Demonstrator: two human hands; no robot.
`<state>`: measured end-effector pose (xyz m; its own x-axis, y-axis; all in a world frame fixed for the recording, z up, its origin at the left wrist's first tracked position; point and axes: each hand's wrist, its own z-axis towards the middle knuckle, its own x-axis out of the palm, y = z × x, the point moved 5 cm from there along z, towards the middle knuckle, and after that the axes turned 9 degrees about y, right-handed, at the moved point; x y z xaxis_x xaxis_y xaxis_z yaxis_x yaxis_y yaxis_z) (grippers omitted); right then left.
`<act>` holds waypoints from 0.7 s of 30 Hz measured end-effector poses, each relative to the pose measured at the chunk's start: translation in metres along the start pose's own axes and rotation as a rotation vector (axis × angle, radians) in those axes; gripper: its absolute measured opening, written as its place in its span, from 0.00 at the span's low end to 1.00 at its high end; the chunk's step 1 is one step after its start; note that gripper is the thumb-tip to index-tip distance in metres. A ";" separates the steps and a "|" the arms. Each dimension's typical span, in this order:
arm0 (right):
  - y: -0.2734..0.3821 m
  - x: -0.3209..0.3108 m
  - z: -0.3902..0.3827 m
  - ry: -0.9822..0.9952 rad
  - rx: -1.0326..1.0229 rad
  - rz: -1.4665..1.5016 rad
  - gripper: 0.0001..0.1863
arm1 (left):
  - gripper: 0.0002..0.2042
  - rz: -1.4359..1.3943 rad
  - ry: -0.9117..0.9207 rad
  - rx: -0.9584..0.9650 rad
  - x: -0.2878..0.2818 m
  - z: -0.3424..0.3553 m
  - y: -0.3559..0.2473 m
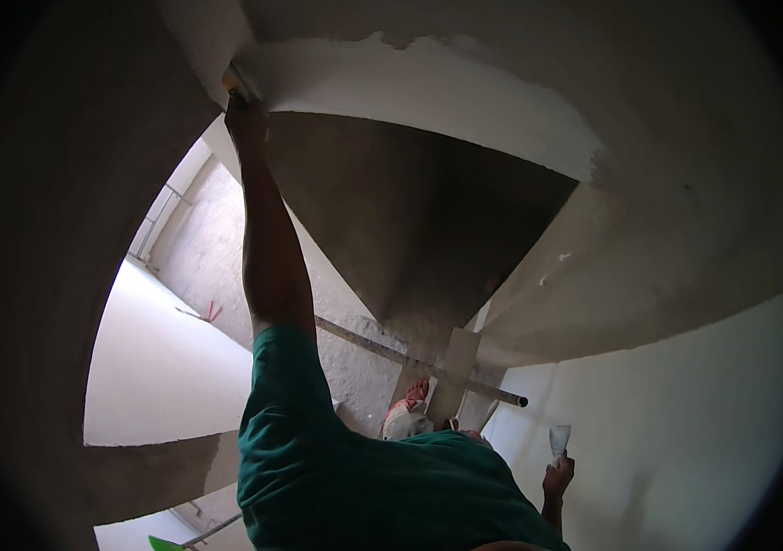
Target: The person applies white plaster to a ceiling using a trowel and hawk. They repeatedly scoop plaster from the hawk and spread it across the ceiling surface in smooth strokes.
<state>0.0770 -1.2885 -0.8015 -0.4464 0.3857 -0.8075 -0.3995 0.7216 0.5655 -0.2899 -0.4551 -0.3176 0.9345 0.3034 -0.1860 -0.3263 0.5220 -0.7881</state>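
My left hand is raised at the upper left, gripping a scraper with an orange handle, its blade against the corner where a pale plastered band meets darker plaster. My right hand is low at the right, closed on an upright putty knife whose wide blade looks coated with white paste.
A long metal pole crosses below me above narrow boards, near my bare foot. A dusty floor shows through the opening at left. A smooth white wall stands at right; a dark recess lies beneath the band.
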 end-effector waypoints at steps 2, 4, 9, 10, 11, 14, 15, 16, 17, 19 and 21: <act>-0.001 0.003 0.004 0.002 -0.061 -0.010 0.14 | 0.16 0.015 0.017 -0.010 0.014 -0.019 -0.021; 0.004 0.004 0.009 -0.001 -0.080 0.009 0.14 | 0.18 0.033 0.021 0.060 0.041 -0.043 -0.040; 0.013 -0.002 0.011 0.013 -0.060 0.073 0.15 | 0.25 0.081 -0.011 0.155 0.126 -0.181 -0.161; 0.010 -0.001 0.007 0.002 -0.034 0.098 0.15 | 0.30 0.083 0.063 0.119 0.152 -0.212 -0.187; 0.006 0.000 0.006 -0.003 -0.021 0.119 0.15 | 0.35 0.096 0.161 0.123 0.171 -0.243 -0.212; -0.004 0.000 -0.002 -0.035 -0.022 0.132 0.15 | 0.33 0.216 0.192 0.233 0.245 -0.328 -0.257; 0.003 -0.005 -0.008 -0.108 -0.029 0.178 0.12 | 0.35 0.253 0.198 0.293 0.264 -0.355 -0.273; -0.001 -0.006 -0.014 -0.111 -0.012 0.175 0.12 | 0.35 0.238 0.163 0.310 0.278 -0.380 -0.284; -0.003 -0.005 -0.018 -0.115 0.004 0.177 0.12 | 0.34 0.170 0.201 0.320 0.287 -0.399 -0.296; -0.009 -0.001 -0.022 -0.104 0.023 0.168 0.13 | 0.32 0.099 0.238 0.339 0.289 -0.419 -0.302; -0.018 0.004 -0.027 -0.068 0.020 0.143 0.14 | 0.30 0.100 0.233 0.352 0.282 -0.425 -0.297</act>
<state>0.0613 -1.3156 -0.8103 -0.4421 0.5228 -0.7289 -0.3190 0.6678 0.6725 0.1310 -0.8631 -0.3857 0.8899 0.1991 -0.4104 -0.4074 0.7515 -0.5189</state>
